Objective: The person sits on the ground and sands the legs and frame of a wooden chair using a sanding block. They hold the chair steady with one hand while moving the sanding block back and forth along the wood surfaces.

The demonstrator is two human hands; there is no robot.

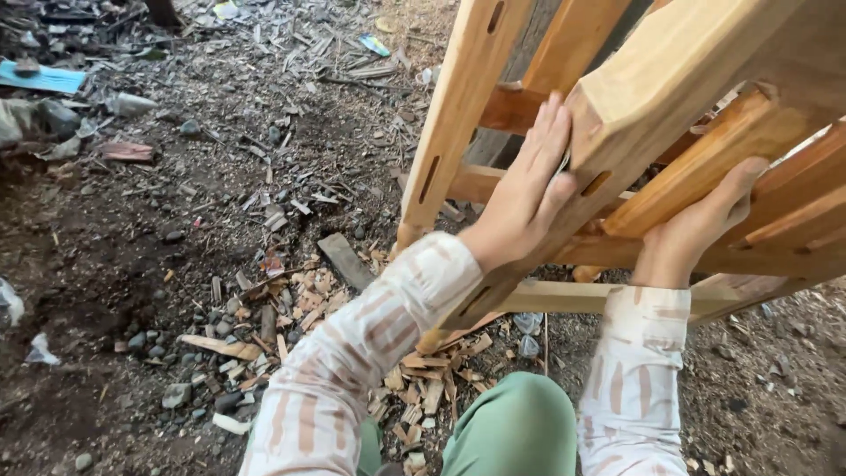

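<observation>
A tilted wooden chair frame is steadied over chip-strewn dirt ground: the left hand is pressed flat, fingers extended; the right hand is wrapped under a rail.

Smooth matt wooden frame – rough wood chips, striped cloth sleeves

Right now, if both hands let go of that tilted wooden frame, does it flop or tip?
Likely stiff: the wooden frame is thick jointed timber. Probably heavy; the left hand and right hand both brace it. Leaning on uneven debris-strewn ground, it could tip.
</observation>
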